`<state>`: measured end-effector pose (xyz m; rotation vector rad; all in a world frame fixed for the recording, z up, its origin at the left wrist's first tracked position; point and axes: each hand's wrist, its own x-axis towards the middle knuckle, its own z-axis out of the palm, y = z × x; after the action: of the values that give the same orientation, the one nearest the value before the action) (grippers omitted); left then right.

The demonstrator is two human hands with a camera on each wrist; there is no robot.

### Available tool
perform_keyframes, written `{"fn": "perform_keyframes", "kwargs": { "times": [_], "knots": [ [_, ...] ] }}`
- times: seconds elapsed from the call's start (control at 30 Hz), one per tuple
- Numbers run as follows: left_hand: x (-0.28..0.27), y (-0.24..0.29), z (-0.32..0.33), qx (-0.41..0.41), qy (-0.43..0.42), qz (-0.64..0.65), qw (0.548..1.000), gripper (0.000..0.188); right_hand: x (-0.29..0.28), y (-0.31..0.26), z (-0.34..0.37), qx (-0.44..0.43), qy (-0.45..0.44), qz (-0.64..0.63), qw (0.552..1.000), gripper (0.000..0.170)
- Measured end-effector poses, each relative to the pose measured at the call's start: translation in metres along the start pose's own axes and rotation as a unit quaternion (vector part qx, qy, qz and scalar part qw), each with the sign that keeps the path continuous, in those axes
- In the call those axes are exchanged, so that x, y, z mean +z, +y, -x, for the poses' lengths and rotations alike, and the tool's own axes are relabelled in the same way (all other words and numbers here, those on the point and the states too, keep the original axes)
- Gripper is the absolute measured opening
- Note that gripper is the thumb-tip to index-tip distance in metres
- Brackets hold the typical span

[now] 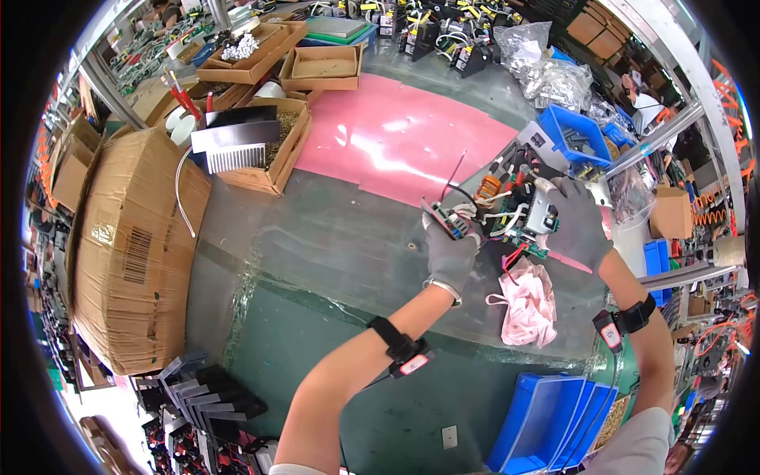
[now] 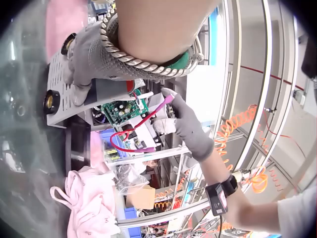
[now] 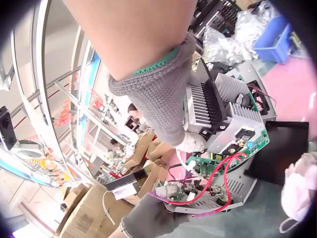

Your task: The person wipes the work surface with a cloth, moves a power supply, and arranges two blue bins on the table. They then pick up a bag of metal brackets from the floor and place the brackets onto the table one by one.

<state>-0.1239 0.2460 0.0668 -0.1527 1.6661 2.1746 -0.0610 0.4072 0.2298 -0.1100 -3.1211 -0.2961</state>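
My gloved left hand (image 1: 451, 257) grips a perforated metal end panel (image 2: 55, 94) with two round black-and-brass fittings, its fingers over the panel's edge. Wires run from the panel to a green circuit board (image 3: 257, 141) carrying finned aluminium heat sinks (image 3: 242, 121). My gloved right hand (image 1: 582, 226) holds this board by its heat-sink side; some of its fingers are hidden behind the fins in the right wrist view. Red wires (image 3: 228, 171) with purple ends hang loose between the two hands. Under the board, a black plate (image 3: 285, 148) lies on the bench.
A crumpled pink cloth (image 1: 530, 305) lies just in front of the work. Pink sheeting (image 1: 404, 134) covers part of the bench behind. A large carton (image 1: 134, 253) stands at left, near a parts box (image 1: 277, 174). Blue bins (image 1: 546, 419) sit at front right, another blue bin (image 1: 574, 134) behind.
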Motion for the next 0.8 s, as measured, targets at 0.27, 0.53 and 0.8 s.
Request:
{"fn": "perform_keyframes", "kwargs": {
  "times": [0.27, 0.53, 0.8],
  "knots": [
    [0.060, -0.019, -0.022, -0.018, -0.138, 0.079, 0.987, 0.068, 0.095, 0.093, 0.027, 0.054, 0.013, -0.046, 0.997, 0.067],
    [-0.026, -0.003, 0.000, 0.044, -0.088, -0.241, 0.966, 0.075, 0.124, 0.063, 0.054, 0.194, -0.042, -0.015, 0.980, 0.079],
    [-0.290, 0.017, 0.019, 0.209, 0.097, -0.741, 0.631, 0.062, 0.164, -0.024, 0.174, 0.112, -0.066, -0.191, 0.973, 0.070]
  ]
}}
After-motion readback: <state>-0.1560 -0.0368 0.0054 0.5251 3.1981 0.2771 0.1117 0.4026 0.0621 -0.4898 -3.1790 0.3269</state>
